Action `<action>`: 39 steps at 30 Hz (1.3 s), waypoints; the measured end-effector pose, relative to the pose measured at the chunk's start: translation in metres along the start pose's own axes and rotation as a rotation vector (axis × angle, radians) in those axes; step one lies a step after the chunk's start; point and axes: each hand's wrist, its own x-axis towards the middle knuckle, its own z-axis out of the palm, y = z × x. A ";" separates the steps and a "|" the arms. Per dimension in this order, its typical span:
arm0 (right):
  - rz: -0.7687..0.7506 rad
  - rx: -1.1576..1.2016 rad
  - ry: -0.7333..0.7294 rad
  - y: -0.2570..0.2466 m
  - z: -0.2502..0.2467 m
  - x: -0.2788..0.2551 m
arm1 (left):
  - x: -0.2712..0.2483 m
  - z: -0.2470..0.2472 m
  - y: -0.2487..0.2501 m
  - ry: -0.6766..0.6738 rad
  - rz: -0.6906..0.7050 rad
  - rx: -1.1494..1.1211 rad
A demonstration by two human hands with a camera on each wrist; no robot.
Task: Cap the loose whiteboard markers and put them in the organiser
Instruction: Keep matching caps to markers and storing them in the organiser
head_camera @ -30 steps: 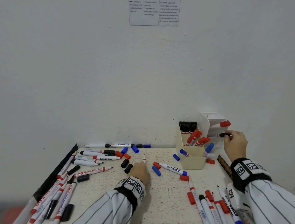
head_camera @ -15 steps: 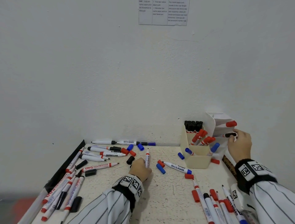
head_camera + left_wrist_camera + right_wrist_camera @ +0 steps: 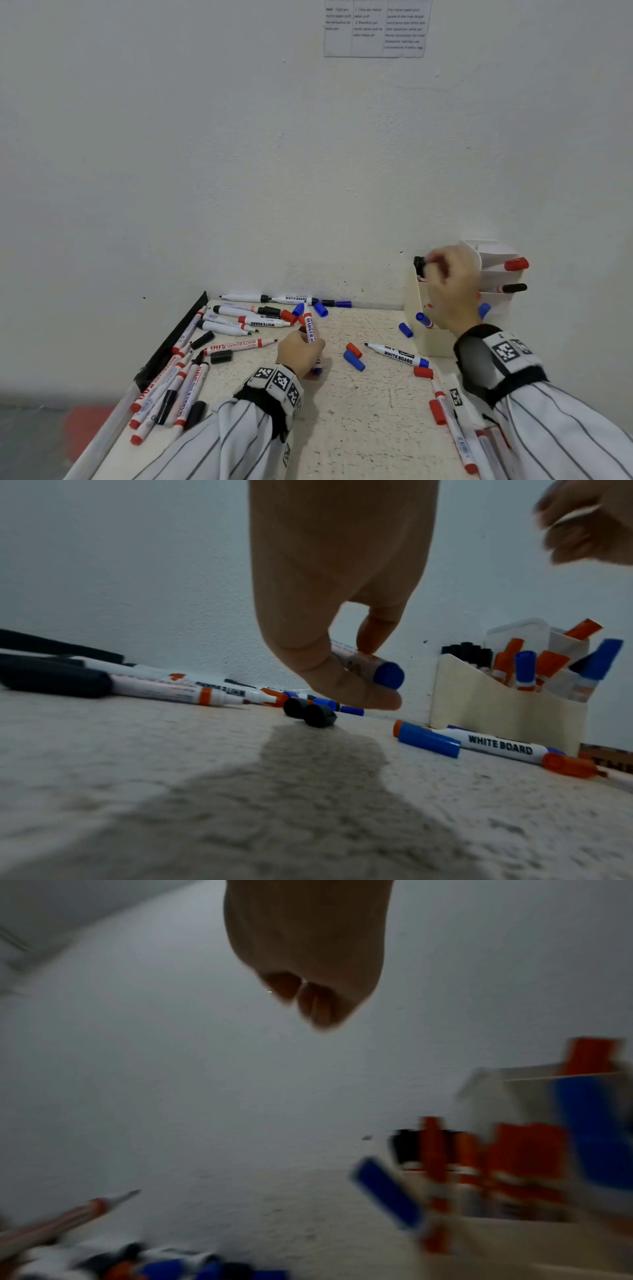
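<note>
The right hand (image 3: 451, 287) hides much of the organiser (image 3: 432, 337); the right wrist view is motion-blurred, its fingers (image 3: 316, 1007) unclear.

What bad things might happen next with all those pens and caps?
The left hand pinches its blue-ended marker only at the fingertips, so it might slip.

The two black caps below it look round and could roll away if bumped.

The right hand is blurred beside the full organiser and might knock it.

Right hand (image 3: 452, 287) swinging left away from the organiser's (image 3: 433, 337) side slots, left hand (image 3: 299, 353) lifting its marker (image 3: 310, 329) upright.
</note>
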 end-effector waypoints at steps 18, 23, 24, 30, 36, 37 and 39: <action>0.404 -0.468 -1.372 -0.016 0.092 -0.087 | -0.015 -0.044 -0.028 -0.023 -0.080 -0.028; 0.485 -0.439 -1.237 -0.014 0.098 -0.086 | -0.014 -0.038 -0.031 -0.017 -0.040 0.051; 0.494 -0.415 -1.195 -0.013 0.099 -0.086 | -0.014 -0.036 -0.030 -0.019 -0.038 0.056; 0.599 -0.325 -0.967 0.000 0.096 -0.080 | -0.012 -0.019 -0.025 -0.047 0.028 0.148; 0.694 -0.613 -0.929 0.033 0.086 -0.060 | -0.010 -0.006 -0.023 -0.067 0.068 0.191; 0.727 -0.625 -0.929 0.038 0.087 -0.059 | -0.009 -0.004 -0.023 -0.071 0.070 0.207; 0.772 -0.640 -0.926 0.044 0.091 -0.060 | -0.007 -0.002 -0.023 -0.080 0.072 0.223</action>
